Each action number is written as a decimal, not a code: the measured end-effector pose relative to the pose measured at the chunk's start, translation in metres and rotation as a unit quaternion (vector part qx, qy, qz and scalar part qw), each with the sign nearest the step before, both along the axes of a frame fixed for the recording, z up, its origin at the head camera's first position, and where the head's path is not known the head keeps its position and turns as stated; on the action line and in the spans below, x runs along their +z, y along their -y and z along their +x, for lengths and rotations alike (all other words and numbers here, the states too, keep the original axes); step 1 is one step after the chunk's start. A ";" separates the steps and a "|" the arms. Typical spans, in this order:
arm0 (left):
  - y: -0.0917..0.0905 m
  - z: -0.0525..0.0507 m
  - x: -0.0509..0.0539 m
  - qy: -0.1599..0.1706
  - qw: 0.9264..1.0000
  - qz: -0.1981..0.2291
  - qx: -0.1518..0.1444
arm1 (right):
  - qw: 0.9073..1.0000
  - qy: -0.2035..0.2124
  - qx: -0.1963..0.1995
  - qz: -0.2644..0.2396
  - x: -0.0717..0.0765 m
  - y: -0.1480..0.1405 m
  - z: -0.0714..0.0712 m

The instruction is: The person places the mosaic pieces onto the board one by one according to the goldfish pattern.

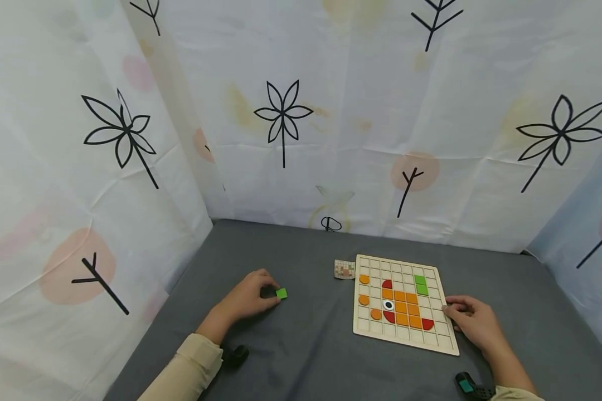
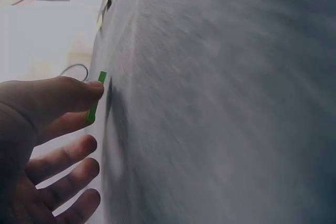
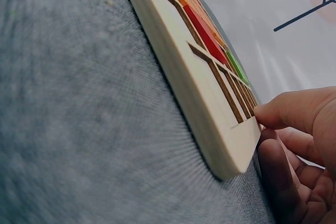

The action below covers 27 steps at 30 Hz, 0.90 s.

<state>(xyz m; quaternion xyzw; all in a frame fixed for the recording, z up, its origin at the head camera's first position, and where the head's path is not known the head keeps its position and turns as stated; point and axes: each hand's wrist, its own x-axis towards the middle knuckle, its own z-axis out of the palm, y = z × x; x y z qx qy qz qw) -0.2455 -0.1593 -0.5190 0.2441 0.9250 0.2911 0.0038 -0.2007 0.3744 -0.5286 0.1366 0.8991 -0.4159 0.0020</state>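
Note:
My left hand (image 1: 248,295) pinches a small green square tile (image 1: 281,293) between thumb and forefinger, just over the grey cloth. In the left wrist view the green tile (image 2: 92,115) stands edge-on and the other fingers are spread apart. Over at the right, a wooden grid board (image 1: 438,324) lies flat; my right hand (image 1: 476,324) holds its right edge. The right wrist view shows the thumb (image 3: 270,115) on the board's top edge and the fingers beside it. Orange squares (image 1: 400,308), red rounded pieces (image 1: 428,324), an eye piece (image 1: 388,305) and green squares (image 1: 421,285) sit in the grid.
Orange discs (image 1: 363,300) lie along the board's left side. A small patterned card (image 1: 344,269) touches the board's upper left edge. Black devices lie by each forearm, one at the left (image 1: 237,356), one at the right (image 1: 469,385). A patterned curtain (image 1: 291,189) hangs behind.

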 end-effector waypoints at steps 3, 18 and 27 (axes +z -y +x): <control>-0.011 -0.006 0.005 -0.004 1.000 0.009 -0.019 | 1.000 -0.003 0.002 -0.001 0.001 0.000 0.000; -0.116 -0.047 0.024 -0.001 0.993 0.058 -0.100 | 1.000 -0.002 0.002 0.001 0.005 0.003 -0.001; -0.194 -0.056 0.034 0.021 0.985 0.074 -0.154 | 1.000 0.007 -0.004 -0.006 0.003 0.001 -0.001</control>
